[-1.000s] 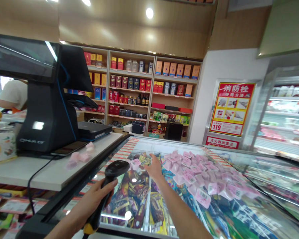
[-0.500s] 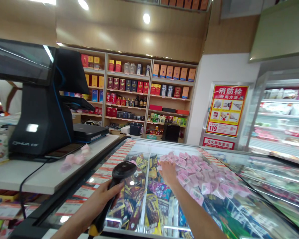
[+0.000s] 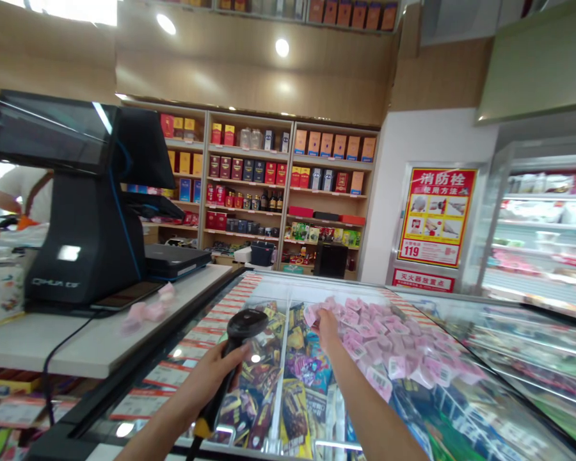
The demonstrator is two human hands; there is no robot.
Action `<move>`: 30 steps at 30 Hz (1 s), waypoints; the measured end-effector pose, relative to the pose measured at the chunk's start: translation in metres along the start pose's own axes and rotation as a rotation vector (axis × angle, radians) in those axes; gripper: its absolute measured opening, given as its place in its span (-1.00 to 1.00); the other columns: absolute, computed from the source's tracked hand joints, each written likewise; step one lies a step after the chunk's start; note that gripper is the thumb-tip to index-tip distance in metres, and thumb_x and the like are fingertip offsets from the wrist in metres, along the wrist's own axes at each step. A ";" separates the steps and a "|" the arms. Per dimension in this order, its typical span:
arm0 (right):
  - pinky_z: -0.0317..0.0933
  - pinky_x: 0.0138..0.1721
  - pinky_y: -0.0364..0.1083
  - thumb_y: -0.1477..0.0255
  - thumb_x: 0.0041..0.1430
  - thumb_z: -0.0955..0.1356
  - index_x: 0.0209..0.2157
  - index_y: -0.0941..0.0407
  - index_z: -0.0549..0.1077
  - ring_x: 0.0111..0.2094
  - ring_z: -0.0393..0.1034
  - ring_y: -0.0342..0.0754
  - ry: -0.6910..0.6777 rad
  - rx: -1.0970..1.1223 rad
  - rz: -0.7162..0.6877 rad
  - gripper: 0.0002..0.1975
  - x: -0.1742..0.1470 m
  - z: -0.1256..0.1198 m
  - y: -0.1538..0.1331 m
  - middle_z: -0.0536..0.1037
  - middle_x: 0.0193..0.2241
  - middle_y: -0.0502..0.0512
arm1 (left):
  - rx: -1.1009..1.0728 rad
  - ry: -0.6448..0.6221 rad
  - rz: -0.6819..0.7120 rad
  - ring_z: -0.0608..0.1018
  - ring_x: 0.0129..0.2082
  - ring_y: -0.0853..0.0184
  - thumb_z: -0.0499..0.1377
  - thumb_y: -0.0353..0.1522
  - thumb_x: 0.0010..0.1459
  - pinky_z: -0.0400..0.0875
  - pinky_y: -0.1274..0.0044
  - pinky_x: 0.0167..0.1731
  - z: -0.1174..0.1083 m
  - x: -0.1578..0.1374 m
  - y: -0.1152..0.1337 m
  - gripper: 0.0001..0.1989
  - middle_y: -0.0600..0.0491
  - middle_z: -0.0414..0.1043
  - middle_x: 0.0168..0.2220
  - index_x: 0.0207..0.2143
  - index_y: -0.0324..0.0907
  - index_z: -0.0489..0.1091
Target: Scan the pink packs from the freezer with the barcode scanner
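Note:
My left hand (image 3: 214, 374) is wrapped round the handle of a black barcode scanner (image 3: 246, 324). Its head points away over the freezer's glass top. My right hand (image 3: 327, 329) has its fingers closed on a small pink pack (image 3: 310, 314) at the left edge of a pile. The pile of pink packs (image 3: 379, 330), some with barcode labels, lies spread over the glass to the right of that hand. Wrapped ice creams (image 3: 295, 410) in yellow, brown and blue show through the glass under both arms.
To the left, a counter (image 3: 86, 349) carries a black checkout terminal (image 3: 84, 243) and a few pink packs (image 3: 151, 310). Someone in a light top (image 3: 33, 192) is partly hidden behind it. Shelves of boxes (image 3: 244, 169) line the back; a refrigerated case (image 3: 542, 230) stands right.
My right fingers, stretched over the packs before, have closed on one at the pile's left edge. My left hand and the scanner appear slightly further right. The view has tilted up a little.

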State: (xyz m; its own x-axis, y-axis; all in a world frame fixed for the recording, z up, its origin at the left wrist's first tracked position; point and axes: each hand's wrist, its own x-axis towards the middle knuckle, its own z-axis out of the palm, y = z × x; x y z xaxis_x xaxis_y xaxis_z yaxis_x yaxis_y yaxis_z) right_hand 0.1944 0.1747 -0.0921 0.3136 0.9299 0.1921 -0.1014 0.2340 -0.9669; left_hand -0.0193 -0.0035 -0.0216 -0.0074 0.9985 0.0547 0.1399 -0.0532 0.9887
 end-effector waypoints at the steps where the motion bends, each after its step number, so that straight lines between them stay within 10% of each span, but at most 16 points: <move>1: 0.19 -0.48 -0.12 0.43 -0.10 0.17 -0.52 0.10 0.22 -0.55 0.32 -0.12 -0.005 0.074 0.043 -0.94 0.004 -0.001 -0.001 0.40 -0.63 -0.04 | -0.001 -0.006 -0.006 0.23 -0.74 0.49 0.06 -0.08 -0.13 0.08 0.62 -0.66 0.001 0.000 0.000 -0.66 0.24 0.17 -0.80 -0.65 -0.17 0.17; 10: 0.22 -0.51 -0.19 0.50 -0.12 0.21 -0.57 0.14 0.24 -0.62 0.31 -0.19 -0.071 0.468 0.255 -0.97 0.004 -0.005 -0.010 0.40 -0.71 -0.04 | 0.005 -0.159 0.006 0.22 -0.74 0.50 0.08 -0.09 -0.14 0.07 0.63 -0.68 0.017 -0.002 0.008 -0.67 0.24 0.19 -0.79 -0.65 -0.17 0.17; 30: 0.17 -0.56 -0.19 0.52 -0.21 0.25 -0.54 0.11 0.23 -0.63 0.30 -0.18 -0.134 0.670 0.261 -0.91 -0.013 0.023 -0.008 0.39 -0.70 -0.08 | -0.063 -0.199 -0.041 0.25 -0.70 0.50 0.07 -0.08 -0.12 0.11 0.65 -0.66 -0.004 -0.003 0.007 -0.64 0.20 0.22 -0.74 -0.65 -0.20 0.22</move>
State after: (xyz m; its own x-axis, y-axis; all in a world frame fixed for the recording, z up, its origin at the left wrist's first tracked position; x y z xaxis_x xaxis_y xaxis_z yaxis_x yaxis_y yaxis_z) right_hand 0.1689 0.1672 -0.0833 0.0864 0.9958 0.0293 -0.7267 0.0831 -0.6820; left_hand -0.0220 -0.0068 -0.0146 0.1847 0.9828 -0.0079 0.0815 -0.0073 0.9966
